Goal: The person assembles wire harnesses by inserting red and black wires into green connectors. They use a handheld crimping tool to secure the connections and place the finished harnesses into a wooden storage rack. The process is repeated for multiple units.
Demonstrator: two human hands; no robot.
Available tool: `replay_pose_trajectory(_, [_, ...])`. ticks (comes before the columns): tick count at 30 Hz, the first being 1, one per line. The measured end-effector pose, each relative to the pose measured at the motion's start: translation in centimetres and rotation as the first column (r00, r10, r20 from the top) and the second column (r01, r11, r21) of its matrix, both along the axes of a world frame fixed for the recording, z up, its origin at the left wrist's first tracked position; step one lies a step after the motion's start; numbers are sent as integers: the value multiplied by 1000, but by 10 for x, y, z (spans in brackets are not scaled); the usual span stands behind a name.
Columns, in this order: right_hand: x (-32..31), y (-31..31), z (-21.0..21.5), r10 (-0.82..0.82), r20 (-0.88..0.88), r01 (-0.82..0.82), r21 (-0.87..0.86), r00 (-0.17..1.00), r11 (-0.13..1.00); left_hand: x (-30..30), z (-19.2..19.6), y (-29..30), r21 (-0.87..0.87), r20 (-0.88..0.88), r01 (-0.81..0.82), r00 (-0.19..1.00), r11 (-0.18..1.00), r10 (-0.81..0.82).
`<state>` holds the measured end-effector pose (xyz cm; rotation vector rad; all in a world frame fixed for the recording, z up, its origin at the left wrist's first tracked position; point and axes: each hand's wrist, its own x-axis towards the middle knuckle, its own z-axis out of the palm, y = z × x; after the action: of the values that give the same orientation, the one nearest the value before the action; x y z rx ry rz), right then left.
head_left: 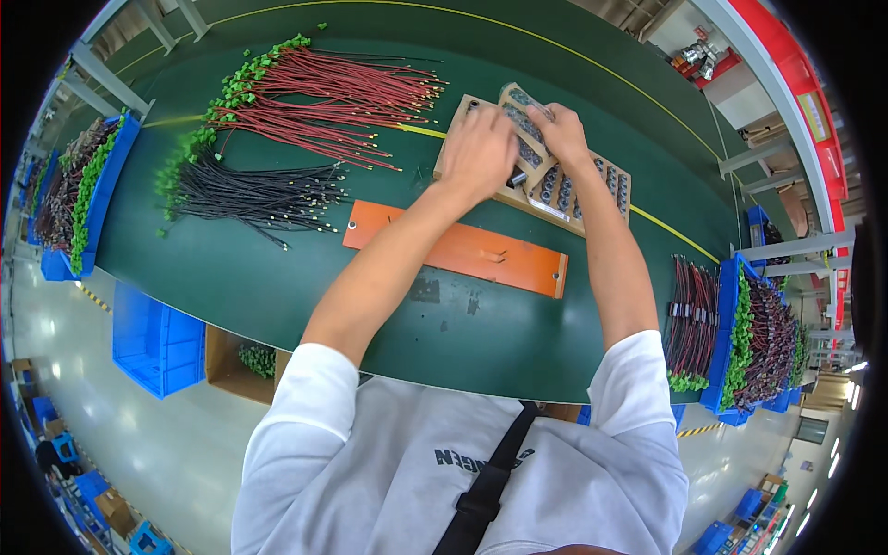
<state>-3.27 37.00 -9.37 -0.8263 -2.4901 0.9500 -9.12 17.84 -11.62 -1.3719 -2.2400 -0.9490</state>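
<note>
A shallow cardboard box with rows of small dark cylindrical parts lies at the far middle of the green table. Above it tilts a cardboard tray of similar dark parts, its upper end gripped by my right hand. Over the box's left part is my left hand, fingers bent downward and smeared by motion; whatever lies beneath them is hidden. Nearer to me sits an orange bar-shaped fixture, with a small hook-like piece on its top, partly under my left forearm.
Red wires and black wires with green connectors spread over the table's left. Bundled wires lie at the right, beside a full blue bin. Another blue bin hangs at the left edge; a blue crate stands below.
</note>
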Motion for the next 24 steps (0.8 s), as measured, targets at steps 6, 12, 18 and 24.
replay_pose_trajectory(6, [-6, 5, -2, 85, 19, -81, -146, 996, 986, 18, 6, -28, 107, 389, 345, 848, 932, -359])
replay_pose_trajectory(12, [-1, 5, 1, 65, -116, -99, -324, 991, 941, 10, 6, -36, 93, 204, 445, 867, 890, -455])
replay_pose_trajectory(18, [2, 11, -6, -22, -186, -72, -483, 982, 873, 16, 4, -39, 121, 24, 398, 915, 909, -404])
replay_pose_trajectory(24, [5, -4, 5, -29, -193, -75, -512, 981, 856, 15, -12, -46, 140, -73, 423, 906, 895, -416])
